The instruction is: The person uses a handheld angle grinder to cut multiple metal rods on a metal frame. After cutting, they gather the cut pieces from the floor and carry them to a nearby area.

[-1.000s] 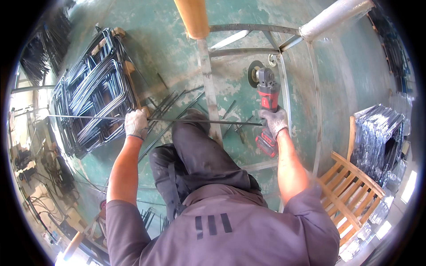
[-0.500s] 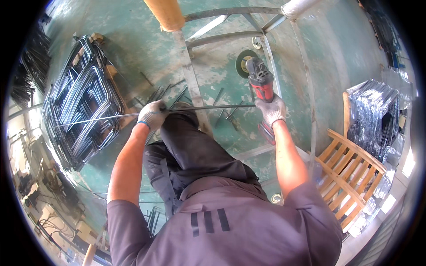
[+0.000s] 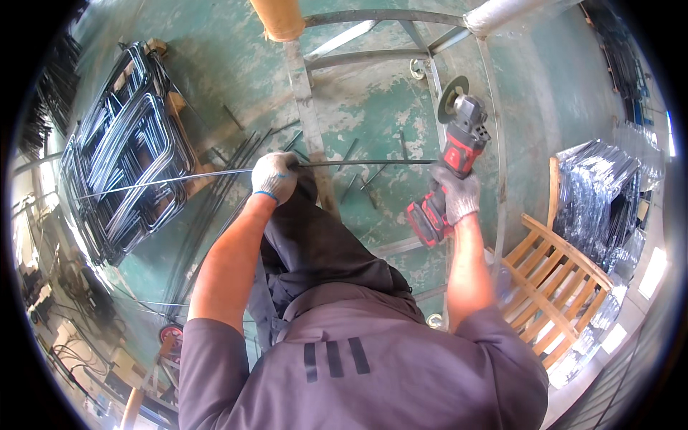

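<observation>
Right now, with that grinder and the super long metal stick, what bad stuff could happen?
The right hand grips a cordless angle grinder; its disc, if running, which I can't tell, might catch a knitted glove. The metal rod in the left hand stretches across the stack of bent metal frames in this view, so it could snag there. Loose rods lie on the floor near the legs and might trip someone.

The top edge cuts the yellow roller (image 3: 278, 18), and here the left hand (image 3: 275, 177) covers part of the rod (image 3: 373, 163)!
</observation>
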The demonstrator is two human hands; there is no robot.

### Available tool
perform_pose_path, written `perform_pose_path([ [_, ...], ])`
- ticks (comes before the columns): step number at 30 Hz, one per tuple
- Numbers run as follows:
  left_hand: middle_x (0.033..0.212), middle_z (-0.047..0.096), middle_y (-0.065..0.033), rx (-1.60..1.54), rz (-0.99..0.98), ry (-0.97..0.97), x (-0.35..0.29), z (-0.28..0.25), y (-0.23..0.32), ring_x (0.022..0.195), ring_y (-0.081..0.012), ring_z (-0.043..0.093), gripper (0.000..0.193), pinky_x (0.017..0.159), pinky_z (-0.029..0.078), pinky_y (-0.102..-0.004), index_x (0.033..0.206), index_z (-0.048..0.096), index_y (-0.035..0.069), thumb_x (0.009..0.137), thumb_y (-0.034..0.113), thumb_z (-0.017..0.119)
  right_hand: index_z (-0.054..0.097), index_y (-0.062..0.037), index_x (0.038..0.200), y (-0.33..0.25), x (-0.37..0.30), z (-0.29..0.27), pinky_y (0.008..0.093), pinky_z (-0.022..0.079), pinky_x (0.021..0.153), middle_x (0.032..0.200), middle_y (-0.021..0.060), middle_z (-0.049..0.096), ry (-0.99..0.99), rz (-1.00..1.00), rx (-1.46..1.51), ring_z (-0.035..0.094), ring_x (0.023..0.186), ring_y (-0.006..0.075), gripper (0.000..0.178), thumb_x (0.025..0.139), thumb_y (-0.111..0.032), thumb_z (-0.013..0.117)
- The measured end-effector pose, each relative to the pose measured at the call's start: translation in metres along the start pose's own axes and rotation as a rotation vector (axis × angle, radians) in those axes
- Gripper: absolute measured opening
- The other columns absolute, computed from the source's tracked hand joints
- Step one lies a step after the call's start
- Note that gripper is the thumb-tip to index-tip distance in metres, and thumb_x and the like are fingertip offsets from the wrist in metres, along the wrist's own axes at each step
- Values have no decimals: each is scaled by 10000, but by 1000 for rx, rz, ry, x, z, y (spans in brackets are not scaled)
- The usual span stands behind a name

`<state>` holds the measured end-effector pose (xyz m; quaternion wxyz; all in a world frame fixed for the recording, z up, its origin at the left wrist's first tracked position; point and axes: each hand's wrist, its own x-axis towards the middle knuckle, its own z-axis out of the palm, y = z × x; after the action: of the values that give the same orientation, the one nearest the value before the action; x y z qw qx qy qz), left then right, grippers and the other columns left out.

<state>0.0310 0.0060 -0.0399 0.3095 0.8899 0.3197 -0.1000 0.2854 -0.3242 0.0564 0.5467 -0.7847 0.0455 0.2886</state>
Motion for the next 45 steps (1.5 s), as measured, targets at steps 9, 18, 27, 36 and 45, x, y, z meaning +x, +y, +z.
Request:
perform_pose_path([
  [9, 1009, 805, -181, -39, 67, 31, -1, -12, 15, 1057, -428, 751, 139, 927, 590, -513, 991, 843, 100, 936, 222, 805, 731, -13, 1068, -7, -51, -17, 341, 582, 610, 807, 58, 697, -341, 374, 42, 684, 618, 168, 217, 882, -103, 796],
  [18, 1028, 801, -190, -50, -20, 154, 8, 1, 41, 1053, -442, 752, 159, 938, 599, -539, 1018, 869, 148, 932, 243, 776, 717, -14, 1035, 30, -60, -7, 336, 554, 609, 795, 63, 671, -452, 534, 204, 645, 623, 174, 211, 853, -98, 784],
  [27, 1109, 827, -194, -53, -151, 26, 20, -9, 44, 1119, -445, 763, 205, 970, 606, -519, 1051, 869, 144, 939, 200, 706, 658, -13, 1057, 34, -52, 1, 381, 538, 593, 794, 77, 636, -547, 551, 224, 622, 625, 203, 196, 872, -51, 711],
  [36, 1107, 824, -189, -44, -128, 20, 17, -15, 48, 1105, -446, 768, 216, 952, 613, -527, 1058, 862, 157, 956, 262, 704, 670, -11, 1033, 35, -52, 7, 367, 538, 583, 724, 70, 636, -517, 546, 200, 627, 574, 210, 198, 861, -64, 754],
  [45, 1118, 812, -210, -38, -112, 25, 18, -13, 46, 1124, -468, 749, 211, 973, 602, -536, 1072, 846, 123, 930, 213, 717, 678, -15, 998, 34, -56, 10, 365, 539, 581, 715, 64, 629, -507, 570, 203, 620, 564, 198, 180, 874, -67, 798],
])
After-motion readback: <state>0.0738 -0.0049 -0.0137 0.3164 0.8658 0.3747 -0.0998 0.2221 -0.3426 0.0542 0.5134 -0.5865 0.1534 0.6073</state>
